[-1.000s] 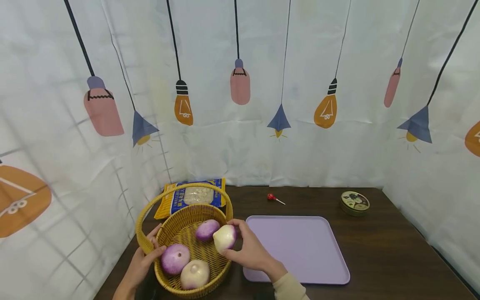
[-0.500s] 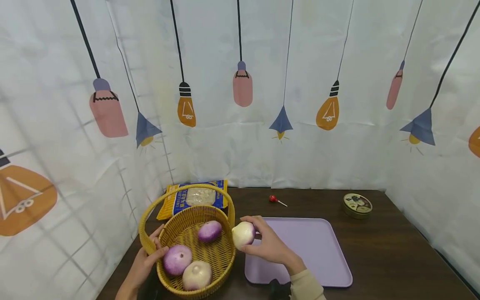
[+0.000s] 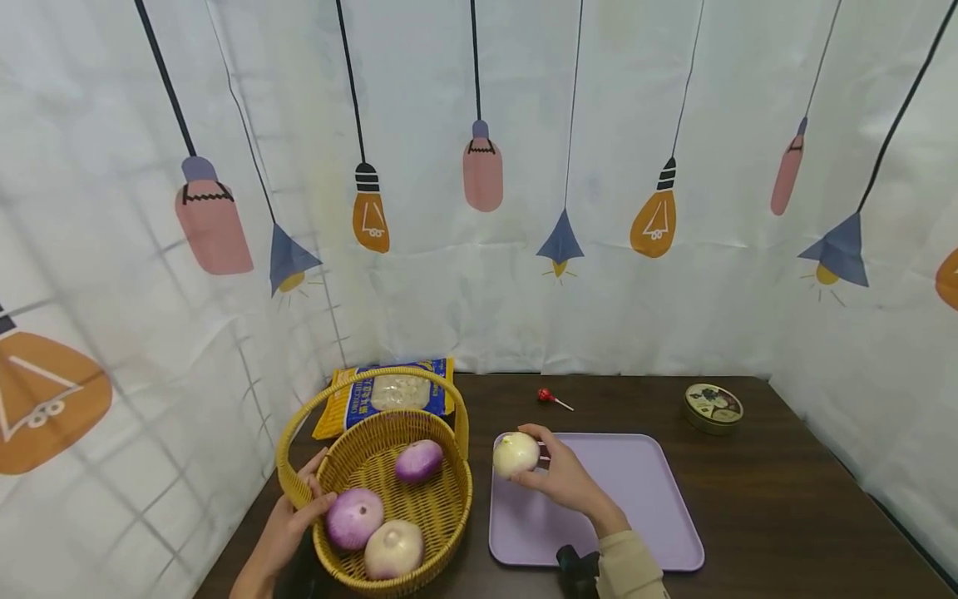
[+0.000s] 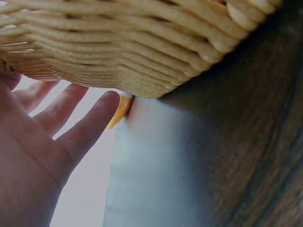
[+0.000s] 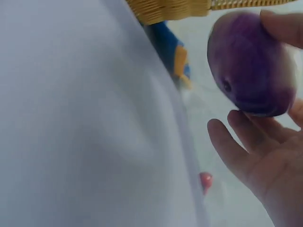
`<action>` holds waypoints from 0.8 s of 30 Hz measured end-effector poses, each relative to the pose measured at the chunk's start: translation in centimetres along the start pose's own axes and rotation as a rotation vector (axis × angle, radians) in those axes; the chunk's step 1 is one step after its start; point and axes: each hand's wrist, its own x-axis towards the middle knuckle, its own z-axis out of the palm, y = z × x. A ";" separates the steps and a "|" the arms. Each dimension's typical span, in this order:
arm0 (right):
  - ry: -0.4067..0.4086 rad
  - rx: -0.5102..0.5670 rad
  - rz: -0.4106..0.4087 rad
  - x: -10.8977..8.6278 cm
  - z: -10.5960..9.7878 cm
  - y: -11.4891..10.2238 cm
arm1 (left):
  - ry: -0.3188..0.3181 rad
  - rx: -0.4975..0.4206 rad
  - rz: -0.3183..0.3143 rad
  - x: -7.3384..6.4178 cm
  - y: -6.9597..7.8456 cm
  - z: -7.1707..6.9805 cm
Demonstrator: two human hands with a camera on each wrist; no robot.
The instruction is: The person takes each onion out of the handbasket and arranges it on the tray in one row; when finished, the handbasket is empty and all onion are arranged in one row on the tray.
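At the basket's (image 3: 447, 516) nine o'clock, the left hand (image 3: 288, 517) pinches the rim, thumb over it; three onions (image 3: 355, 517) lie inside. The right hand (image 3: 569, 478), thumb and fingers clamped on a fourth onion (image 3: 516, 454), has just swung clear, over the tray's (image 3: 636, 499) ten o'clock corner: one out, held aloft. Beyond, at the tray's eleven o'clock, lies a lollipop (image 3: 545, 394).

I can see that the person's left hand (image 3: 290, 517) is the lower one, with its thumb pointing inward and its fingers rather straight, slightly spread. The right hand (image 3: 567, 481) reaches further forward, thumb and fingers curved in a grip; just behind its wrist (image 3: 609, 520) begins a beige sleeve (image 3: 630, 561)
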 end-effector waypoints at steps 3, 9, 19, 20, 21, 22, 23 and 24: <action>0.033 -0.006 0.039 0.1 0.1 0.7 | -0.001 0.005 0.006 -0.1 0.0 0.0; 0.038 -0.037 0.065 0.1 0.1 1.6 | -0.013 -0.006 0.016 -0.2 0.0 0.0; 0.032 -0.138 0.065 0.0 0.6 2.2 | -0.022 -0.030 0.023 -0.2 -0.1 0.0; 0.036 -0.147 0.058 0.0 0.7 2.3 | -0.023 -0.032 0.025 -0.1 -0.1 0.0; 0.038 -0.148 0.050 0.1 0.8 2.3 | -0.022 -0.032 0.028 -0.1 -0.1 0.0; 0.036 -0.148 0.044 0.1 0.9 2.3 | -0.023 -0.032 0.028 0.0 -0.1 0.0; 0.032 -0.142 0.038 0.1 1.0 2.4 | -0.022 -0.031 0.026 0.0 -0.1 0.0; 0.028 -0.141 0.032 0.2 1.1 2.4 | -0.022 -0.028 0.023 0.0 -0.1 0.0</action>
